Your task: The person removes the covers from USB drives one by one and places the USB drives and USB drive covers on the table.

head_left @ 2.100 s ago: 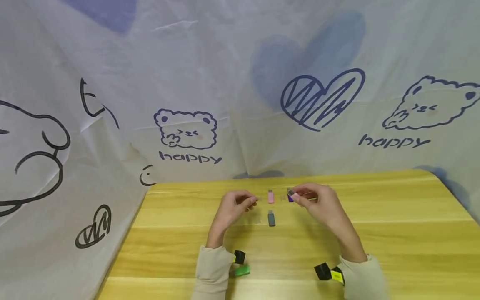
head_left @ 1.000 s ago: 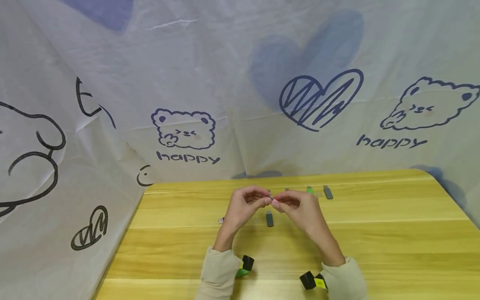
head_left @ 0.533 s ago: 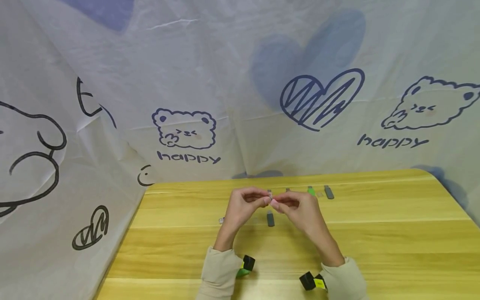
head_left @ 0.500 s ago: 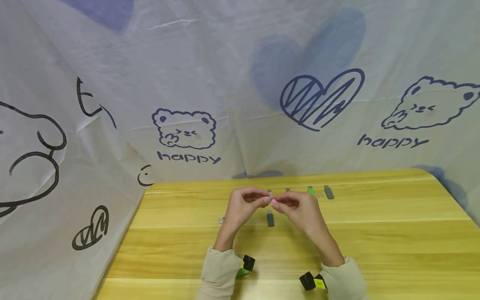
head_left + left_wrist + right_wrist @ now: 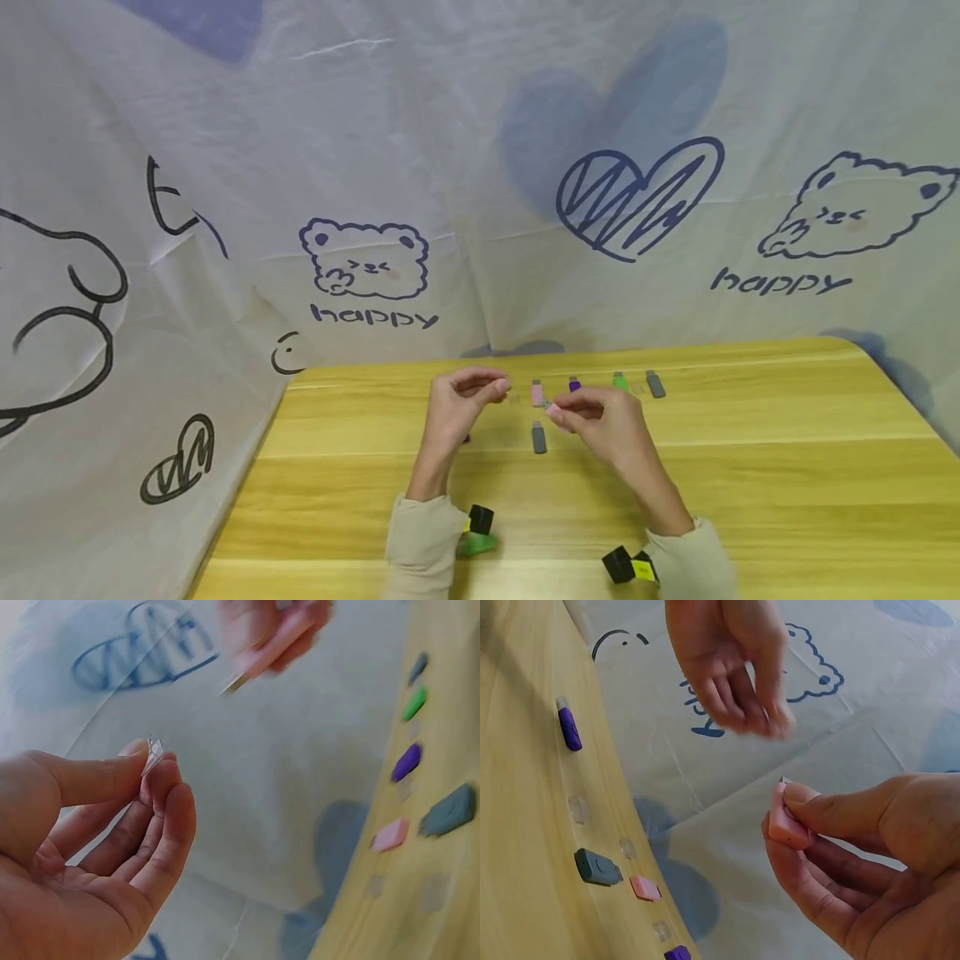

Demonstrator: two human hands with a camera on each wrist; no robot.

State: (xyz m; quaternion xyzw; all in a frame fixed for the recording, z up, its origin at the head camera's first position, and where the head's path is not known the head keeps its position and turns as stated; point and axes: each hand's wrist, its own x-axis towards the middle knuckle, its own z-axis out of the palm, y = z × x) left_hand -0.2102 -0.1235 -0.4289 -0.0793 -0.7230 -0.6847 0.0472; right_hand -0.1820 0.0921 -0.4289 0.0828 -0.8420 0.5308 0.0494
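My left hand (image 5: 459, 408) pinches a small clear plastic cap (image 5: 153, 756) between thumb and fingertips, above the table's back left part. My right hand (image 5: 611, 425) holds a pink USB stick (image 5: 789, 821) between thumb and fingers, its metal plug bare and pointing toward the left hand. A gap separates the two hands. Beneath them on the table lie another pink USB stick (image 5: 537, 393) and a grey USB stick (image 5: 539, 437). Behind the left wrist, a purple USB stick (image 5: 568, 727) is mostly hidden in the head view.
A back row holds a purple USB stick (image 5: 574, 385), a green one (image 5: 620, 381) and a grey one (image 5: 656, 384). Clear caps (image 5: 578, 809) lie among them. A green object (image 5: 478, 545) is beside the left sleeve. A printed cloth (image 5: 480, 208) hangs behind the table (image 5: 787, 467).
Half a second ago both hands met fingertip to fingertip. Now the left hand has moved left with the clear cap, while the right stays nearly in place with the pink USB stick.
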